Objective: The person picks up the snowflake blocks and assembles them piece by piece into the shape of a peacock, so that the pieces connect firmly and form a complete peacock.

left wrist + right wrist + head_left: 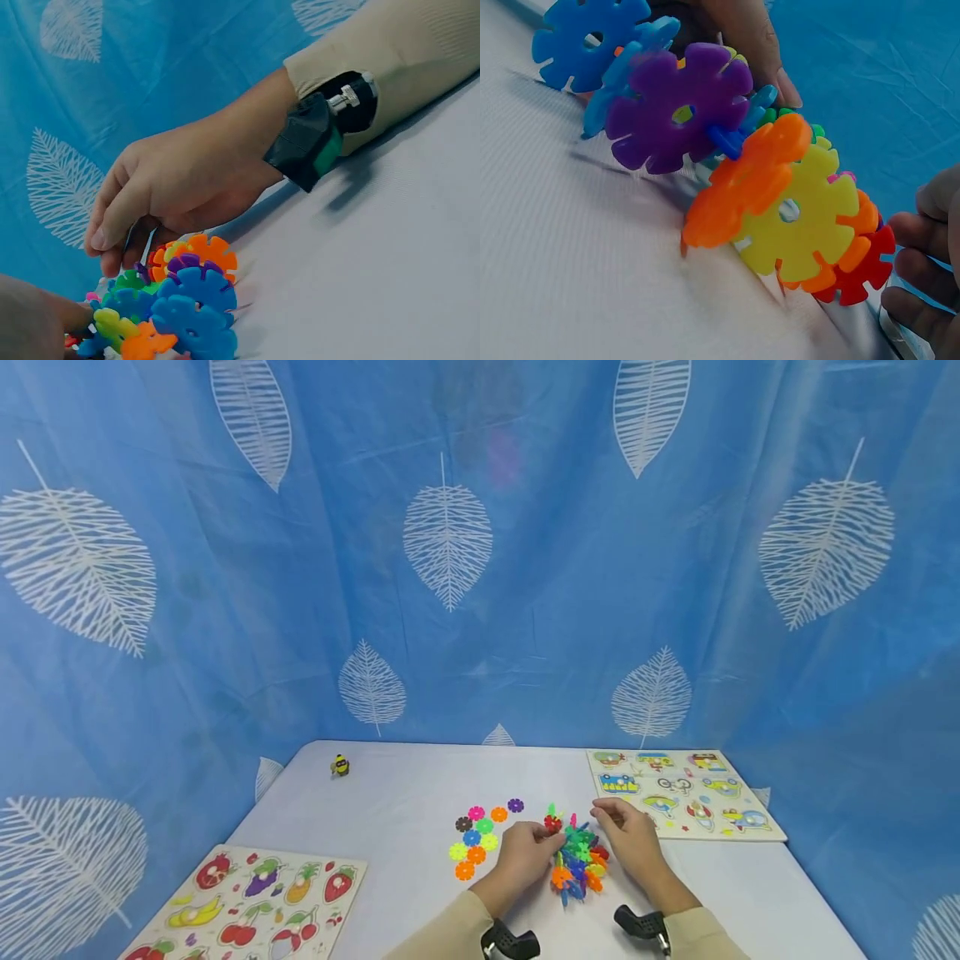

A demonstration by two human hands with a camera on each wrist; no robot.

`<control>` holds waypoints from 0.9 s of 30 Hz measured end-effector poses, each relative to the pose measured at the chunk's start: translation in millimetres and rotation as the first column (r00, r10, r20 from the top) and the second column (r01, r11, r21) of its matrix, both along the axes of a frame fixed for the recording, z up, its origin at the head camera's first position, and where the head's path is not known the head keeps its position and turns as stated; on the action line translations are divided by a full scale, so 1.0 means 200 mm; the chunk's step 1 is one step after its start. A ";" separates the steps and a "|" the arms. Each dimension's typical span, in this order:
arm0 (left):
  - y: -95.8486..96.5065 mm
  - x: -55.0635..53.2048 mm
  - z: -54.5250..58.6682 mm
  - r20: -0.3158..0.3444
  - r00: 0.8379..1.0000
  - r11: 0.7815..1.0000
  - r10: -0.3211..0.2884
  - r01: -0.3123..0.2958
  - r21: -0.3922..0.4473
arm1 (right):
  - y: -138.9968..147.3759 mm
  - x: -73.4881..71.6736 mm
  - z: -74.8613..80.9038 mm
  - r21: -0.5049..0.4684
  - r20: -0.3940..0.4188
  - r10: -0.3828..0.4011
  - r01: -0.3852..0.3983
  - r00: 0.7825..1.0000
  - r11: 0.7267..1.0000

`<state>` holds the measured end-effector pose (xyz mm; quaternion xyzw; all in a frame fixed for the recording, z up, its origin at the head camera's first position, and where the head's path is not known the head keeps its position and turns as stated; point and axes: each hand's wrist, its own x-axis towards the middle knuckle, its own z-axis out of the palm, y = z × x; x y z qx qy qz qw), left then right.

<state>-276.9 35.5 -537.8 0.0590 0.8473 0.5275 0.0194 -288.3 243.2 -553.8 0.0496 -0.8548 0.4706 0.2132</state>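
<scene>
While a cluster of interlocked flower-shaped discs (pixel 577 852) is resting on the white table (pixel 405 810), a person in beige sleeves (pixel 446 931) is working at it with both hands. At its left side the left hand (pixel 523 856) is holding on, thumb and fingers pinching in among the discs. Just beside its right side the right hand (pixel 628 837) is hovering, fingers loosely bent, seemingly holding nothing; whether a fingertip is touching a disc, I cannot tell.

Left of the cluster, ten loose discs (pixel 471 837) are lying flat in many colours. Farther left and nearer the person, a fruit puzzle board (pixel 288 862) is reaching out of sight, while a vehicle puzzle board (pixel 671 829) is lying beyond the cluster to the right. Well beyond it to the left, a small yellow figure (pixel 341 766) is standing. Behind everything, a blue curtain (pixel 525 568) with white leaves is hanging in soft creases.
</scene>
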 end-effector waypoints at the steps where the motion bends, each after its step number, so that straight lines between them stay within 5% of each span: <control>1: 0.00 -0.01 0.00 0.000 1.000 1.000 -0.006 0.006 -0.022 | 0.00 0.00 0.00 0.003 0.003 -0.004 0.004 1.000 1.000; 11: -0.08 0.00 0.05 0.084 0.988 0.985 -0.127 0.135 -0.108 | -0.02 0.01 -0.01 0.033 0.031 0.012 -0.013 0.999 0.999; 16: -0.20 -0.04 0.13 0.042 0.986 0.961 -0.161 0.167 -0.219 | -0.04 0.01 0.02 0.055 0.019 0.003 -0.004 1.000 0.998; 21: -0.37 -0.13 0.19 -0.053 0.991 0.941 -0.122 0.099 -0.323 | -0.05 0.02 0.04 0.087 -0.016 0.011 -0.010 1.000 0.996; 27: -0.61 -0.22 0.24 -0.028 0.999 0.942 -0.031 0.020 -0.335 | -0.06 0.03 0.05 0.130 -0.046 0.025 -0.019 0.999 0.991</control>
